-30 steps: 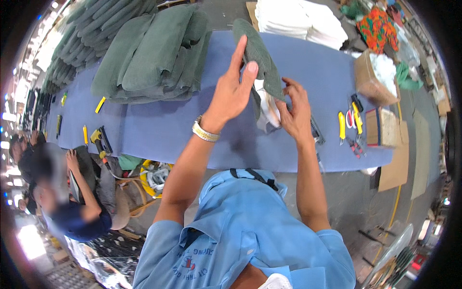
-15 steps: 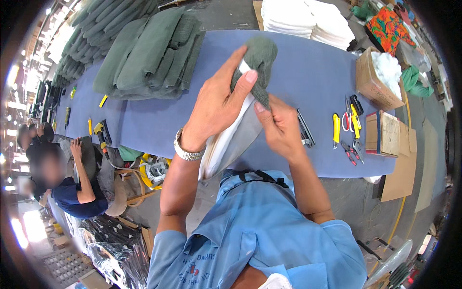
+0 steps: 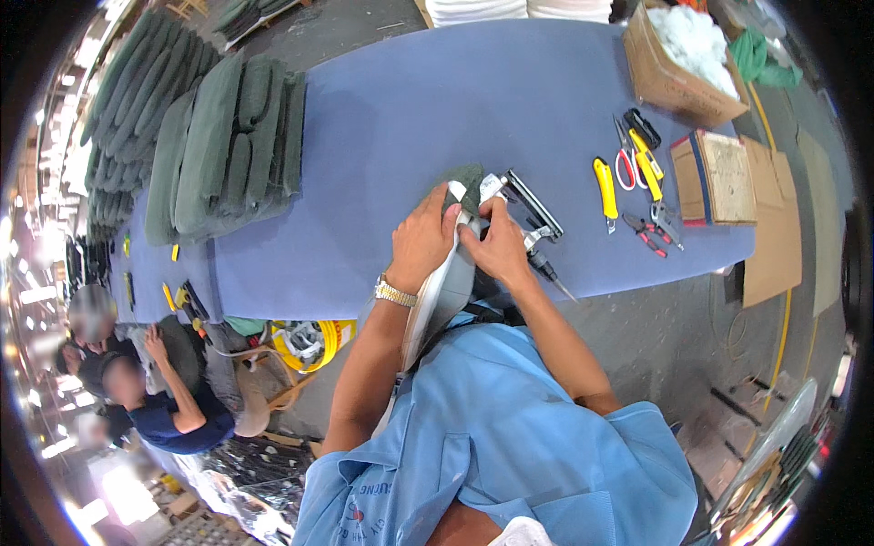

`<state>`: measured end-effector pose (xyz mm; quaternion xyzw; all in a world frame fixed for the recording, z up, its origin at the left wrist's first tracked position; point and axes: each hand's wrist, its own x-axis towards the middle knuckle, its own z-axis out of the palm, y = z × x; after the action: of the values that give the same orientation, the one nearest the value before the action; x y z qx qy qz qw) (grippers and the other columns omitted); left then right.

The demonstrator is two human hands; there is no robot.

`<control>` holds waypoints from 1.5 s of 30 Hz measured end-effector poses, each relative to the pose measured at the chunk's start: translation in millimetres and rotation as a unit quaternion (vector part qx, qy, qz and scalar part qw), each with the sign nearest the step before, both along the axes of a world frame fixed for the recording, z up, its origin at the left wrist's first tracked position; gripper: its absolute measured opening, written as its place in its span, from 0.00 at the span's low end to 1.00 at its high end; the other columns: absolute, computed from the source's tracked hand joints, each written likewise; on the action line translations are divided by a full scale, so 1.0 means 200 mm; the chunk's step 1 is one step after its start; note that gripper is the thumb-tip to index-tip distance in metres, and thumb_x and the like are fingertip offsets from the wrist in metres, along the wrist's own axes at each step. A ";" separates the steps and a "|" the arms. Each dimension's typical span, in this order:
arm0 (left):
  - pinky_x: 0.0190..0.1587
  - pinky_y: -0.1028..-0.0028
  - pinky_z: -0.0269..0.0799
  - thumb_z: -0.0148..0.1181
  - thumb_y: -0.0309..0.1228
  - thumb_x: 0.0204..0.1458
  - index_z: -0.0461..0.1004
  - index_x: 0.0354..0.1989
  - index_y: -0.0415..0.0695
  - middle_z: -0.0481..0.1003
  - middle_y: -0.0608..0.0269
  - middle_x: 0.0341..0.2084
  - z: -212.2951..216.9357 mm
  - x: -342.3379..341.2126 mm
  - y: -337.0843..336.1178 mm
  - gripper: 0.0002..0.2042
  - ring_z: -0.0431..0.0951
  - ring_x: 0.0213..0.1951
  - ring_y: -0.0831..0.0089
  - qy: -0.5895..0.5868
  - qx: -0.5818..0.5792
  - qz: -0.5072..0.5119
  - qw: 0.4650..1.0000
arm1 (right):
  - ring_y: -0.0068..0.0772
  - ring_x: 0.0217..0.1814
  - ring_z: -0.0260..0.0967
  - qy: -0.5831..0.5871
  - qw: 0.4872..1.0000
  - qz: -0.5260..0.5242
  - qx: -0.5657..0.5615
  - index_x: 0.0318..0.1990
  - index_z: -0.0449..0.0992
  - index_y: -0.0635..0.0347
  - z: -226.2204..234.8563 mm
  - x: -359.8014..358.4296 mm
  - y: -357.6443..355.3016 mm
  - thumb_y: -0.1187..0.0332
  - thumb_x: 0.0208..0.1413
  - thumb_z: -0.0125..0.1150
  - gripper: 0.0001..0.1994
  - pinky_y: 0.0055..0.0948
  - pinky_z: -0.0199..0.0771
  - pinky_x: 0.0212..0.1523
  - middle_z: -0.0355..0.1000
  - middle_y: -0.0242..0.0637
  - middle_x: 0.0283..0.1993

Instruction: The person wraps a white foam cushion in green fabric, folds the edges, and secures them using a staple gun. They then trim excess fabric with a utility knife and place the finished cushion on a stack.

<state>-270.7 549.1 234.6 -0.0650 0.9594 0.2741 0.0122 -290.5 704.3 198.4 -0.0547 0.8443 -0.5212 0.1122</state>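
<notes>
A: Taking the view as a clock face, what's the surface like?

B: A broad blue-grey tabletop [image 3: 410,109], running from about ten o'clock over twelve to three. A neat pile of dark green fabric pads [image 3: 237,146] sits on it at ten.

A: And the room around it?

B: Grey concrete floor [image 3: 628,337], with a painted yellow line [image 3: 787,337] just past three. A stack of soft white sheets [image 3: 478,11] shows past the far edge at twelve, and a co-worker in a navy short-sleeved shirt [image 3: 187,429] is at eight.

A: Any containers?

B: An uncovered brown cardboard box [image 3: 678,98] between one and two, heaped with fluffy white stuffing [image 3: 694,50]. Nearer three is a smaller tan box with a pale, stained face [image 3: 724,177]; I can't see inside. At eight, a round yellow-rimmed item [image 3: 342,335] holds something white and grey, too unclear to name.

A: And the hands?

B: Near the dial's centre, both drawn in narrow on a long white-and-grey pad with dark green fabric at its far end [image 3: 452,291]. The left hand [image 3: 421,241] grips its left side; the right hand [image 3: 494,244] pinches its right, just beside a black-and-silver stapler-like tool [image 3: 535,207] lying at one.
</notes>
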 end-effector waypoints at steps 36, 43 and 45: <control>0.58 0.57 0.74 0.70 0.45 0.56 0.58 0.74 0.45 0.73 0.41 0.61 0.05 -0.13 -0.16 0.41 0.76 0.60 0.44 -0.011 0.053 -0.094 0.994 | 0.34 0.38 0.78 -0.048 0.995 -0.084 -0.015 0.44 0.79 0.61 -0.18 -0.34 0.40 0.60 0.60 0.68 0.14 0.32 0.78 0.42 0.80 0.41 0.38; 0.58 0.58 0.74 0.68 0.43 0.56 0.63 0.72 0.46 0.73 0.48 0.62 0.01 -0.14 -0.14 0.36 0.75 0.60 0.48 0.015 0.033 -0.084 0.996 | 0.53 0.52 0.78 0.125 0.900 -0.278 0.310 0.51 0.75 0.57 -0.63 -0.63 0.96 0.60 0.54 0.70 0.20 0.50 0.78 0.50 0.76 0.48 0.50; 0.58 0.59 0.74 0.68 0.42 0.56 0.65 0.71 0.45 0.75 0.46 0.60 0.00 -0.14 -0.14 0.34 0.77 0.58 0.47 0.046 0.035 -0.081 0.995 | 0.54 0.54 0.77 0.041 0.895 -0.272 0.351 0.51 0.75 0.57 -0.62 -0.65 0.93 0.60 0.52 0.72 0.21 0.51 0.78 0.51 0.76 0.49 0.51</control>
<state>-297.8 521.1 234.2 0.0263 0.9509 0.3082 -0.0070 -420.6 889.7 73.8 0.1991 0.9579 -0.1989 -0.0570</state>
